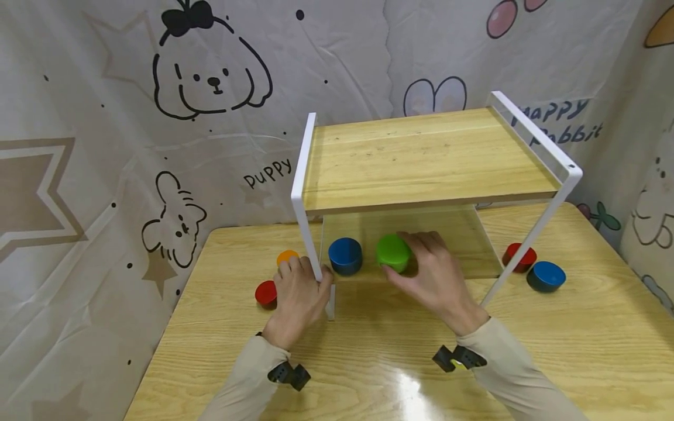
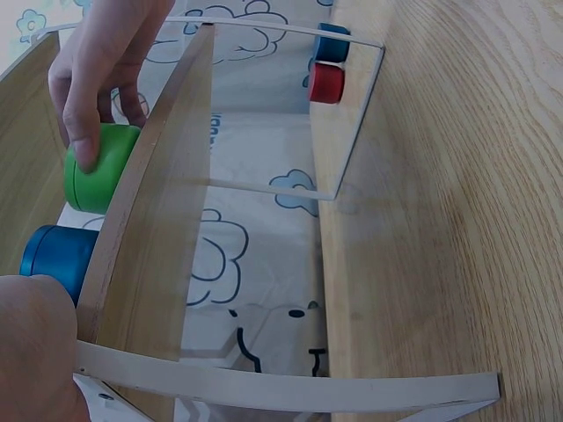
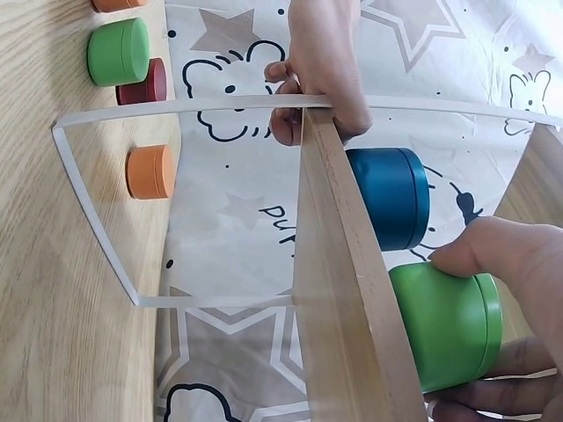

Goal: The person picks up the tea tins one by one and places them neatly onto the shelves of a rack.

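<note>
A two-tier wooden shelf (image 1: pixel 432 158) with white metal side frames stands on the table. My left hand (image 1: pixel 297 295) grips its left side frame around the height of the lower board (image 1: pixel 453 234). On that board, my right hand (image 1: pixel 437 278) holds a green round lidded tin (image 1: pixel 392 253) between thumb and fingers. The right wrist view shows the tin (image 3: pixel 447 330) at the board, with the thumb on one side and fingers on the other. Just left of it sits a blue round tin (image 1: pixel 344 257), close to my left hand and untouched by my right.
Left of the shelf, an orange tin (image 1: pixel 287 257) and a red tin (image 1: pixel 265 294) stand on the table (image 1: pixel 379 362); the right wrist view adds another green tin (image 3: pixel 119 53) there. To the right are a red tin (image 1: pixel 520 258) and a blue tin (image 1: pixel 546 276). Printed cloth hangs behind.
</note>
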Available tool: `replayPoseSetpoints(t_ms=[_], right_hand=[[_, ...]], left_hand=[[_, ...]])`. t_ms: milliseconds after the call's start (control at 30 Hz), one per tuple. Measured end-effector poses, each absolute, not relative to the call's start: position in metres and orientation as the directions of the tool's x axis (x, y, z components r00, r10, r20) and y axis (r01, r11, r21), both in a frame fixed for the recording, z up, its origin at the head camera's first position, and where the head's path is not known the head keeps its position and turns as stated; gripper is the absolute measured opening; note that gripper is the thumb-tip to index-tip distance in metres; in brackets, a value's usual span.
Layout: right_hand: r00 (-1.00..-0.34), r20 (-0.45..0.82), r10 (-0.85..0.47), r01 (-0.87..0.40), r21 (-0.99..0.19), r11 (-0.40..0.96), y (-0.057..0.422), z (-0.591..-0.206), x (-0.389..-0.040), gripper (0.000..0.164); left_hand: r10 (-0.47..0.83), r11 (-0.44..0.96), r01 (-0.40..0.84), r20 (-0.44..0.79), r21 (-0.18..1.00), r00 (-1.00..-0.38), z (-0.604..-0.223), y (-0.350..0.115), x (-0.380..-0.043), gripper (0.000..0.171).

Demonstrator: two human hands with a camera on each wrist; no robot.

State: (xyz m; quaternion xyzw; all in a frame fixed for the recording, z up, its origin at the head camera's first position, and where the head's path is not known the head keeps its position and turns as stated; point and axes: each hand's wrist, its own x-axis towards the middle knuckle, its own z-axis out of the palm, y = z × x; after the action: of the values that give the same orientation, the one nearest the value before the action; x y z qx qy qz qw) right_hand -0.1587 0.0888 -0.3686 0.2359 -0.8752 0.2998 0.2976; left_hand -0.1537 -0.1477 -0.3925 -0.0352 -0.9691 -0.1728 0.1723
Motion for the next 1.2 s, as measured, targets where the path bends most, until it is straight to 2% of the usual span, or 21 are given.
replayPoseSetpoints(t_ms=[700,1200], right_hand=[[-0.733,0.641,-0.227,-0.564,-0.387,0.729,0.0860,-0.3759,-0.1589,0.056],[-0.763,0.615,-0.200,-0.538,-0.433,0.723,0.0899,-0.3782,-0.1565,0.066]], left_hand=[[0.010,0.938,0.127,0.341,0.322,-0.940,-0.3936,-0.1474,-0.1536,0.037],[0.006,0.925,0.134,0.339,0.356,-0.941,-0.3942,-0.1472,-0.1540,0.034]])
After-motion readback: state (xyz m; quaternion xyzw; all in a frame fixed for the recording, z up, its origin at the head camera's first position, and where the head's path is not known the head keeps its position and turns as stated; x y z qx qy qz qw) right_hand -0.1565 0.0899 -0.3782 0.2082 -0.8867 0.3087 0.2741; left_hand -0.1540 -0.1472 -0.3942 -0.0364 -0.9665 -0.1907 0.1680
